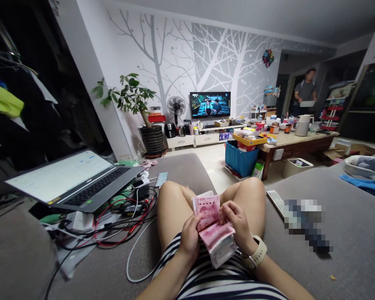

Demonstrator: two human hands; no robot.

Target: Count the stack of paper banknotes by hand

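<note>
A thick stack of pink banknotes [214,233] rests over my lap between my knees. My left hand [190,237] grips the stack from the left, thumb on the top note. My right hand [237,223] pinches the upper note, which is bent upward and stands nearly upright. A pale watch [258,252] is on my right wrist. I sit on a grey sofa [346,233] in a striped garment.
An open laptop [71,179] sits at my left above tangled cables [118,225] and a phone [161,179]. A remote [276,202] lies at my right. Ahead stand a cluttered low table [295,139], blue bin [240,158], TV [210,104], fan, potted plant [134,100]. A person stands in the far doorway [304,93].
</note>
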